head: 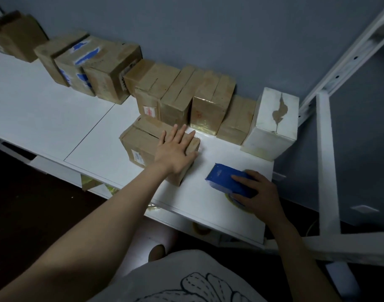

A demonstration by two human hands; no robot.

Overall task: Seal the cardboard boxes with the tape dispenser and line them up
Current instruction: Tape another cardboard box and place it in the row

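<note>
From the head camera, a white table [45, 114] runs from the left edge to the lower middle of the frame, set against a blue-grey wall [208, 29]. A row of boxes [169, 92] stands along the wall, from the upper left corner down toward the middle right. Most are brown cardboard, some with blue tape patches or glossy clear tape. A white box [271, 120] with a torn brown patch on top ends the row at the right.

Just in front of the row, near the centre of the frame, lies one cardboard box [138, 138] with a label on its near side. The left hand [175, 151] lies flat on its top, fingers straight and spread.

To the lower right of that box, the right hand [258, 192] has its fingers curled over a blue tape dispenser [225, 180], which rests on the table with its toothed edge pointing left. A white metal frame [327, 171] stands at the right edge. A grey printed shirt [186, 280] fills the bottom middle.
</note>
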